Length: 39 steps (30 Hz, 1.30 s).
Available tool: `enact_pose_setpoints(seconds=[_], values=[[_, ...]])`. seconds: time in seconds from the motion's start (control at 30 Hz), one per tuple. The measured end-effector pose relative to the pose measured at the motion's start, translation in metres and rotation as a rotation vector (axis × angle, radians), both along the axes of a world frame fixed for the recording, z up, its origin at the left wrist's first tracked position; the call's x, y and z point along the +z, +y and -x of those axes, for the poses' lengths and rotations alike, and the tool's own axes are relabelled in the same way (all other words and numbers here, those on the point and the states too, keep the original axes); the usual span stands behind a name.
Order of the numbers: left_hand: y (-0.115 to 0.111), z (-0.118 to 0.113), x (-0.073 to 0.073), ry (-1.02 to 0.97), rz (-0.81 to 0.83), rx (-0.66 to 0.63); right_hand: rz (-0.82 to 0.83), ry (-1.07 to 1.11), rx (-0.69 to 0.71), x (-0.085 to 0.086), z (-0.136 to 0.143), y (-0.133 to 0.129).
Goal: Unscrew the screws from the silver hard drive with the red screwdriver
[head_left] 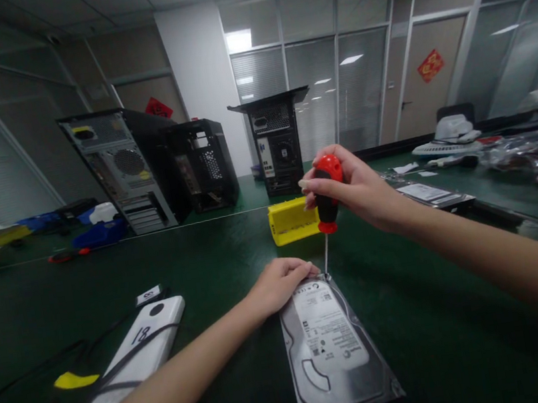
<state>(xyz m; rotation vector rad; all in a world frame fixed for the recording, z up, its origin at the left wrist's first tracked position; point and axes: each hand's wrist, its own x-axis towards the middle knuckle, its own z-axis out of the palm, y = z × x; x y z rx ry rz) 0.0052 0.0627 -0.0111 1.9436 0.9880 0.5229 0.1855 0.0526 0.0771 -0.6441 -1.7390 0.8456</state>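
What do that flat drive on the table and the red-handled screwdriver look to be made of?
The hard drive looks like bare metal: a dull silver cover with soft glare and a white paper label. The screwdriver, held in the right hand, seems to have a glossy red and black plastic handle and a thin, probably steel, shaft. The left hand steadies the drive.

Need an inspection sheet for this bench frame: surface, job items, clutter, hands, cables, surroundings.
Surface: dark green table.
Job's things: hard drive lying flat, label up; red-and-black screwdriver upright, tip at the drive's far corner.
Clutter: yellow box; white device marked 18; second drive; bagged parts at far right.
Hands: left hand resting on the drive's far edge; right hand gripping the screwdriver.
Cables: black cables over the white device.
Surroundings: three PC towers, glass partitions.
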Motion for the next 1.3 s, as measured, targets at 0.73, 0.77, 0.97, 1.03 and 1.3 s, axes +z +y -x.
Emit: enact_pose_setpoints(seconds=[0.73,0.77,0.97,1.03,1.3], values=[[0.001,0.000,-0.002,-0.038,0.039,-0.014,0.148,0.112,0.035,0.002,0.001,0.000],[0.001,0.000,-0.002,-0.037,0.039,-0.014,0.164,0.109,0.046,0.003,0.001,0.000],[0.001,0.001,-0.002,-0.038,0.031,-0.011,0.140,0.100,0.007,0.001,-0.002,0.005],[0.001,0.000,-0.001,-0.034,0.032,-0.009,0.128,0.107,0.004,0.000,-0.001,0.007],[0.003,-0.001,-0.006,-0.043,0.036,-0.001,0.235,0.107,0.111,0.005,0.006,-0.004]])
